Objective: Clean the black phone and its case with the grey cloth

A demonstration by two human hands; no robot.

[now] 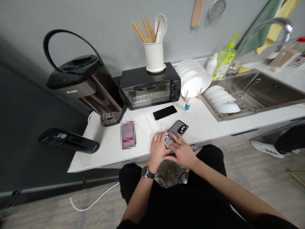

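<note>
Head view: the case is located at the near edge of the counter, its near end covered by both hands. A pale piece is touched by the fingers of the left hand and right hand; whether it is gripped by either cannot be told. A phone is noted farther left, a bottle farther right, the oven beyond.

Soft, even light brightens the worktop; the cabinet at nine o'clock is dim. The faucet glints at two. The hands are fairly clear; wide-angle stretch tilts the dispenser at ten; an item at eight is pixelated.
</note>
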